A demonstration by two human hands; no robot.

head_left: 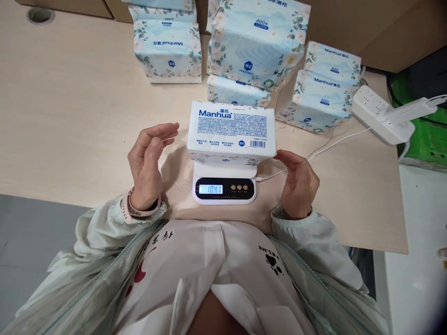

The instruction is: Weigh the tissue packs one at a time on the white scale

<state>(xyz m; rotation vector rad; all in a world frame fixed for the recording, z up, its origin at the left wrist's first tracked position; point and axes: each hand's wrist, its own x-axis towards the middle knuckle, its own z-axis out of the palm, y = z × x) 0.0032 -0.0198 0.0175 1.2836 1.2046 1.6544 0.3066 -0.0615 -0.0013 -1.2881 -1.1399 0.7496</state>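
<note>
A white Manhua tissue pack (232,132) lies on a small white digital scale (225,188) whose display reads 104.1. My left hand (148,163) hovers just left of the pack, fingers apart and lightly curved, holding nothing. To the right of the pack is my right hand (298,184), fingers loosely extended with the fingertips close to the pack's lower right corner, and it holds nothing either.
Several more floral tissue packs (256,39) are stacked at the back of the wooden table (70,116). A white power strip (382,114) with a plugged-in adapter sits at the right edge, its cable running to the scale. Floor lies beyond the table's right side.
</note>
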